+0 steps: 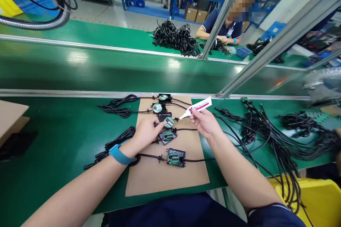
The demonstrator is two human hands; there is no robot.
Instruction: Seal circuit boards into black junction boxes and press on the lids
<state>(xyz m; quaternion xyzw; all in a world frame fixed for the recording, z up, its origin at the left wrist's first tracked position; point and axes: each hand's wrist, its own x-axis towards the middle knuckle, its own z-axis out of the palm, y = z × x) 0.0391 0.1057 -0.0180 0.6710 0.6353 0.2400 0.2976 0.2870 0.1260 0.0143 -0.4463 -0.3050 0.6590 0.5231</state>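
On the desk [66, 124], cardboard [167, 179] is flanked by cables [249, 127], shelves [153, 12] beyond; 1 board [169, 122] is pinched by the left grip [146, 133], 1 tube [202, 104] by the right grip [204, 122].

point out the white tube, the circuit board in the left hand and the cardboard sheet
White tube [201, 105]: head view, on its printed body
Held circuit board [169, 122]: head view, on its face
Cardboard sheet [165, 181]: head view, on a bare part near the person
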